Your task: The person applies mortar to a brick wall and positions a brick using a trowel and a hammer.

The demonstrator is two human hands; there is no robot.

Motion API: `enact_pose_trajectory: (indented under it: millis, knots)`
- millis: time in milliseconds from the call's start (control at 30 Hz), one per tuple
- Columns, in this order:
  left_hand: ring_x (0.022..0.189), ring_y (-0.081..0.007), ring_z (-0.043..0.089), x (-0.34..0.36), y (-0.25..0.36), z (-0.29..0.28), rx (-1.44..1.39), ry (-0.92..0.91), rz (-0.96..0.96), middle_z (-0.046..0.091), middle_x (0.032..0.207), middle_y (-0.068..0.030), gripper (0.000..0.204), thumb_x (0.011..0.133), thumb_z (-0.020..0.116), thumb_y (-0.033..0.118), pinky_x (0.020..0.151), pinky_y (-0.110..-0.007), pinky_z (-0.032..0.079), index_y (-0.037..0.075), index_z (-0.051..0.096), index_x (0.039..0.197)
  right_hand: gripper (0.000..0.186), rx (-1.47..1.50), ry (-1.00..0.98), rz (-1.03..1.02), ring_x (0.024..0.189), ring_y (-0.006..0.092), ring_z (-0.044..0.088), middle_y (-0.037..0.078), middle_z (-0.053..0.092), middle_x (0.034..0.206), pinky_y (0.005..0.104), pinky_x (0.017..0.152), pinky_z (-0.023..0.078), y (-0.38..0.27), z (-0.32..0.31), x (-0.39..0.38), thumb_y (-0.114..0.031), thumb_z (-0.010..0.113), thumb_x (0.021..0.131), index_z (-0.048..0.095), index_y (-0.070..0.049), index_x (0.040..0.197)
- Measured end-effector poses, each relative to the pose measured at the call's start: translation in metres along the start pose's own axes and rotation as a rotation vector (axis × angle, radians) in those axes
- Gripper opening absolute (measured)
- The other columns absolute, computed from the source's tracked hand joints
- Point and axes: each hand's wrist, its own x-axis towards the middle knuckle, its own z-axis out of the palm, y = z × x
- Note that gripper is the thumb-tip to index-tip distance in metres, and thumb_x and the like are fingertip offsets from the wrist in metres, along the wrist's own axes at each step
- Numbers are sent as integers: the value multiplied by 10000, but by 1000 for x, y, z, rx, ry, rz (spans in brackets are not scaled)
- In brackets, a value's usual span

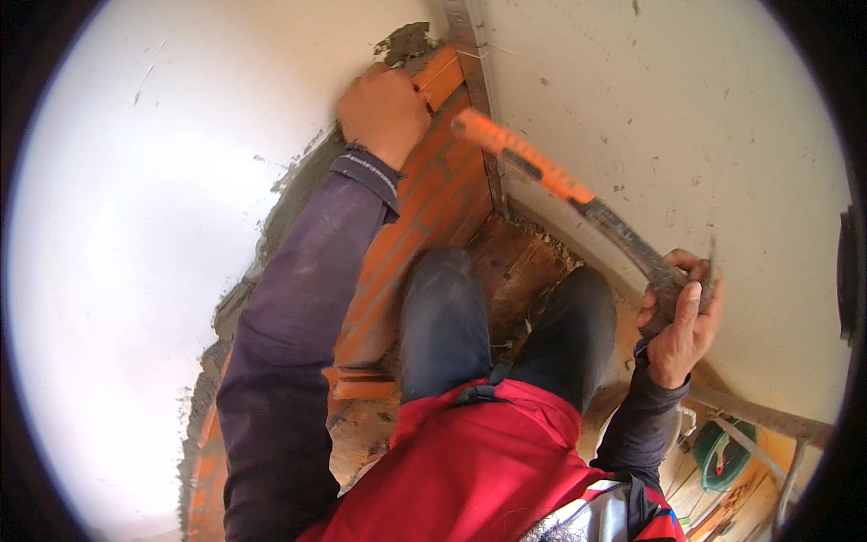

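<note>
My left hand [384, 113] is closed at the top of the brickwork, against the near end of an orange brick [440, 78]; its fingertips are mostly hidden. Grey mortar [408, 43] is smeared on the white wall just beyond that hand. In my right hand [685, 316] is a hammer [578, 199], gripped by its metal head. Its orange and black handle points up and left, with the butt close to the brick. Below lie the courses of the orange brick wall [424, 203], with grey joints between them.
White walls [117, 271] [668, 117] rise on both sides, with a metal strip [479, 81] upright by the brickwork's far end. A loose brick [364, 388] lies low beside my knees. At the lower right are a green bucket [722, 459] and metal bars [754, 444].
</note>
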Motion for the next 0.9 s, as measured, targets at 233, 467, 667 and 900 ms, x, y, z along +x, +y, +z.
enact_pose_trajectory:
  millis: [233,467,667,900]
  knots:
    - [861,-330,685,1,-4,2,-39,-54,-19,683,939,-138,295,798,744,358,730,-441,559,71,752,863,361,-360,-22,-467,628,83,583,111,675,1025,199,477,479,-46,56,51,-11,697,872,477,17,1157]
    - [877,-348,689,2,-5,5,-66,-30,-13,685,953,-162,274,797,732,309,743,-460,563,44,744,865,299,-560,-95,-629,658,97,599,64,703,928,249,595,485,-59,92,71,-55,740,846,554,-1,1074]
    - [882,-355,689,0,-10,4,-66,-9,33,688,960,-167,248,796,718,279,747,-466,564,39,741,857,283,-652,-100,-663,677,127,612,76,707,895,268,631,487,-58,102,70,-77,747,835,574,-9,1048]
    - [865,-354,694,0,-7,2,-65,-3,35,688,958,-172,171,789,662,172,736,-456,573,40,742,862,286,-776,-122,-734,676,141,630,91,715,896,276,638,495,-62,108,71,-89,750,838,572,-7,1047]
